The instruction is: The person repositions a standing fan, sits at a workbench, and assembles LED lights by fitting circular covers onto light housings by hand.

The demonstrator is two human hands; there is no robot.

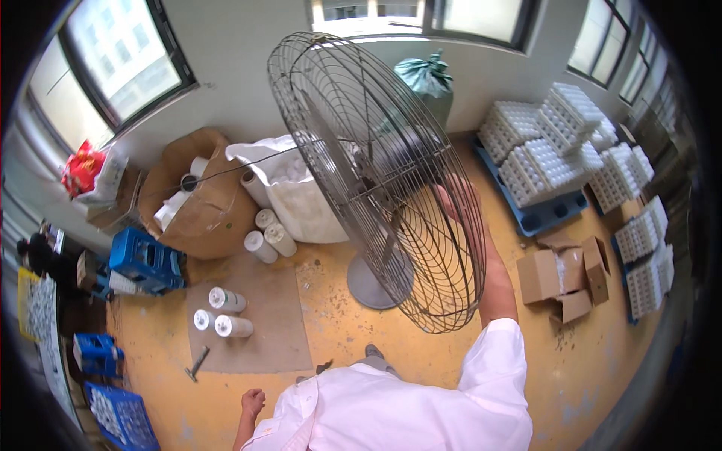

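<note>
A large standing fan (376,165) with a round wire cage rises in front of me on a grey round base (372,286). My right hand (456,201) reaches up behind the cage and rests on its right side, seen through the wires; whether the fingers grip a wire I cannot tell. My left hand (253,402) hangs low at my side with the fingers curled into a fist, holding nothing. I wear a white coat (391,413).
White rolls (226,312) lie on a cardboard sheet on the yellow floor, a hammer (197,363) beside them. Brown paper sack (199,199) and white sack (297,188) stand at back left. Blue crates (147,259) sit left; white egg-tray stacks (556,143) on a blue pallet and open cartons (564,278) right.
</note>
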